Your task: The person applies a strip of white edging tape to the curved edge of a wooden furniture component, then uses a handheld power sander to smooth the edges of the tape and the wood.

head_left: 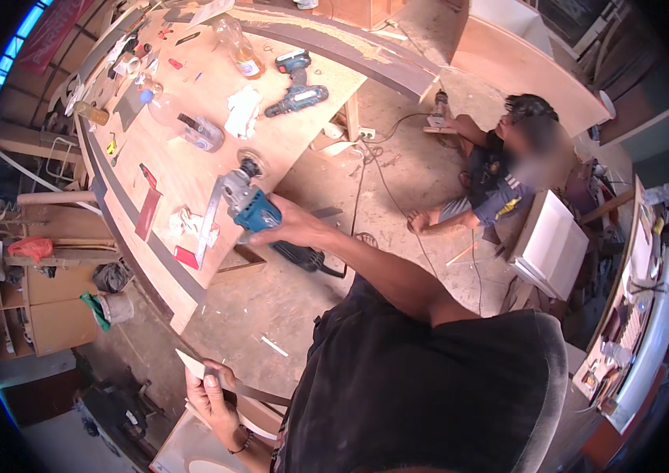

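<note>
In the middle of the view, my right hand (pixel 287 223) is wrapped round the body of a blue and black angle grinder (pixel 254 209). The grinder's round head (pixel 251 165) points at the near edge of a plywood tabletop (pixel 145 150); I cannot tell whether it touches the wood. Its cord trails off behind my hand. At the lower left, my left hand (pixel 210 398), with a bracelet at the wrist, grips a thin pale flat piece (pixel 190 363) with a pointed corner. Thumb and fingers are closed on it, and part is hidden in the palm.
A cordless drill (pixel 299 93), a white cloth (pixel 243 111), plastic bottles (pixel 237 49) and red scraps (pixel 147 213) lie on the tabletop. Another person (pixel 500 158) crouches on the right with a power tool (pixel 439 110). Cords (pixel 386 185) cross the floor. White boxes (pixel 551 244) stand behind them.
</note>
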A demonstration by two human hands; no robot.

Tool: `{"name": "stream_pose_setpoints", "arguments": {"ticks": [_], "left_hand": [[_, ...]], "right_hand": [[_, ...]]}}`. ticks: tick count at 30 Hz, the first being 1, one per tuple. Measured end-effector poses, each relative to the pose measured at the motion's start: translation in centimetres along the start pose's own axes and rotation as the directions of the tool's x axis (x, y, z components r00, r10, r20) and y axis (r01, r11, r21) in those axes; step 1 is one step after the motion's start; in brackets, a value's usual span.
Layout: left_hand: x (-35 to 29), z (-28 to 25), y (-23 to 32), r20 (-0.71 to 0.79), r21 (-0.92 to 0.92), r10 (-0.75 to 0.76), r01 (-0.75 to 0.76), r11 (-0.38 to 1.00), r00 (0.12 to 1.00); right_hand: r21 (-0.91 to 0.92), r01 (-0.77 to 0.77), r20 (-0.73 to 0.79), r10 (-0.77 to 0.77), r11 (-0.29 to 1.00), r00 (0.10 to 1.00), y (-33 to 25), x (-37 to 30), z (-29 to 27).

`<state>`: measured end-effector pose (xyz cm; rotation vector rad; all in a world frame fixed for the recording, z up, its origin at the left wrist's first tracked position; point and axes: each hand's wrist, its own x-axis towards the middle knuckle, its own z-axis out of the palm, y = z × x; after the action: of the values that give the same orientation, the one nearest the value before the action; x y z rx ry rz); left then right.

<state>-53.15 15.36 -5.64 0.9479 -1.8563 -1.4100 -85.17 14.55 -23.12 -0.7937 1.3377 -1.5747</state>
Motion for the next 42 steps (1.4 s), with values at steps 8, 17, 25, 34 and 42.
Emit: {"name": "stream_pose_setpoints", "arguments": {"ticks": [8, 17, 25, 34, 42], "left_hand": [[-6.8, -5.4, -4.4, 0.171, -0.058, -0.11, 0.122, 0.991, 0.979], [-14.0, -7.8, -5.0, 0.276, -0.008, -0.143, 0.151, 0.988, 0.95], [-16.0, -2.1, -0.3, 0.186, 0.131, -0.201, 0.178, 0.975, 0.962], [-15.3, 9.1, -0.3, 0.089, 0.259, -0.137, 0.11, 0.96, 0.987], [-12.6, 14.3, 0.7, 0.159, 0.466, -0.151, 0.06, 0.883, 0.976]], "right_hand": [[0.446, -0.087, 0.088, 0.053, 0.891, 0.995, -1.0, -15.9, 3.4], [0.564, -0.241, 0.088, 0.232, 0.79, 0.969, -0.5, -23.5, 5.7], [0.713, -0.364, 0.314, 0.191, 0.599, 0.93, -0.4, -26.4, 1.9], [0.542, -0.419, 0.416, 0.2, 0.728, 0.887, 1.3, -28.1, -5.2], [0.612, -0.227, 0.459, -0.106, 0.758, 0.882, -5.5, -29.4, -6.1]]}}
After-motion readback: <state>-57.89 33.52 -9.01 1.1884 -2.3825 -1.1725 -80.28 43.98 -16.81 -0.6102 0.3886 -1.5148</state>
